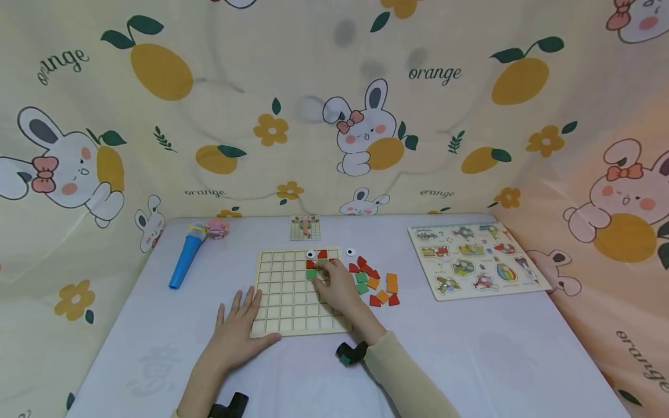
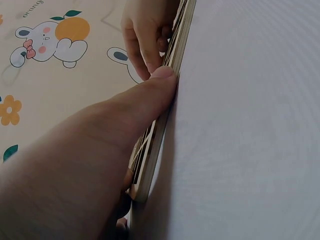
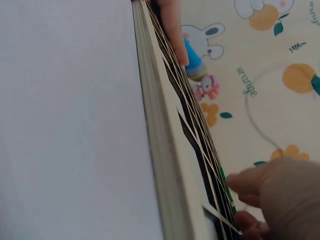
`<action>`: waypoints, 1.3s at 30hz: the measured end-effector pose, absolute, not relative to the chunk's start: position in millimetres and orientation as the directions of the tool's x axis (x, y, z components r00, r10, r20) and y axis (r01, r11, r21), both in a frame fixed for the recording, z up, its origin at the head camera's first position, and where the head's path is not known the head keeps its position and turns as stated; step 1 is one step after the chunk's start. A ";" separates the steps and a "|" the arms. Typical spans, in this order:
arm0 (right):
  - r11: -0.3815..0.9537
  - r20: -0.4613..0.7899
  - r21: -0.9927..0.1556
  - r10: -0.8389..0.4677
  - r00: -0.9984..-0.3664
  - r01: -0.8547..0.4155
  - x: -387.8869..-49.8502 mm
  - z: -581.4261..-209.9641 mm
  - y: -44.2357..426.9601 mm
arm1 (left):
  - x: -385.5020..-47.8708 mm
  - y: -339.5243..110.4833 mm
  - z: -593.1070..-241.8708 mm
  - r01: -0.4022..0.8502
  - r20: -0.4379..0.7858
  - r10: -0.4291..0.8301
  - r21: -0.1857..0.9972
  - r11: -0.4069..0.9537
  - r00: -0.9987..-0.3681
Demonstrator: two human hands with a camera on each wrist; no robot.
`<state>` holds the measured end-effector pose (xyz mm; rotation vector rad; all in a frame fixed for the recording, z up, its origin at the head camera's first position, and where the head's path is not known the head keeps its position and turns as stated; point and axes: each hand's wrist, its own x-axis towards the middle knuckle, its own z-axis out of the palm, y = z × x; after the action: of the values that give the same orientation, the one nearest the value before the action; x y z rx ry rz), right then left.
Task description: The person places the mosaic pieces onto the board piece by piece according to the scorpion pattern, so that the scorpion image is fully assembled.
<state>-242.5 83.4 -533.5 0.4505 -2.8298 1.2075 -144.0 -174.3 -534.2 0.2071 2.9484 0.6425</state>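
Note:
A wooden grid board (image 1: 282, 296) lies on the table, with several red and green tiles (image 1: 312, 274) and a round eye piece (image 1: 311, 254) in its upper right squares. My left hand (image 1: 233, 328) rests at the board's lower left corner, fingers spread. The left wrist view shows its thumb (image 2: 162, 80) on the board's edge. My right hand (image 1: 340, 290) is over the board's right part, its fingertips down at the coloured tiles. Its index finger and thumb stand apart in the right wrist view, beside a green tile (image 3: 226, 182); no held piece shows.
Loose red, green and orange tiles (image 1: 392, 283) lie right of the board, near another eye piece (image 1: 351, 252). Behind stands a small pattern card (image 1: 305, 227). A blue toy microphone (image 1: 186, 258) and pink figure (image 1: 217, 229) lie left; a picture puzzle board (image 1: 470, 261) lies right.

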 end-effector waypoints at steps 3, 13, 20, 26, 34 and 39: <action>0.637 0.113 -0.719 -0.286 -0.951 -0.277 -245.4 -526.6 89.0 | -143.7 -173.4 -531.6 0.107 -0.086 0.158 0.426 0.898 -0.984; 0.610 0.182 -0.742 -0.216 -0.959 -0.278 -256.0 -488.9 140.1 | -144.7 -173.0 -533.4 0.104 -0.089 0.155 0.422 0.901 -0.984; 0.645 0.113 -0.755 -0.052 -0.992 -0.120 -261.4 -491.6 186.3 | -146.7 -174.1 -536.1 0.103 -0.090 0.154 0.418 0.903 -0.984; 0.675 0.094 -0.734 -0.018 -0.995 -0.081 -262.5 -507.2 215.2 | -146.2 -175.2 -537.0 0.096 -0.106 0.152 0.411 0.906 -0.983; 0.686 0.102 -0.721 -0.036 -0.994 -0.099 -261.5 -519.9 227.8 | -146.5 -175.3 -536.8 0.094 -0.107 0.150 0.407 0.908 -0.983; 0.688 0.137 -0.712 -0.067 -0.988 -0.145 -262.2 -531.1 230.5 | -145.7 -174.5 -534.4 0.093 -0.113 0.151 0.407 0.909 -0.982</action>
<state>-262.2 230.5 -531.1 0.1753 -2.7934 1.1909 -145.7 -174.5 -534.4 0.1876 2.9297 0.6147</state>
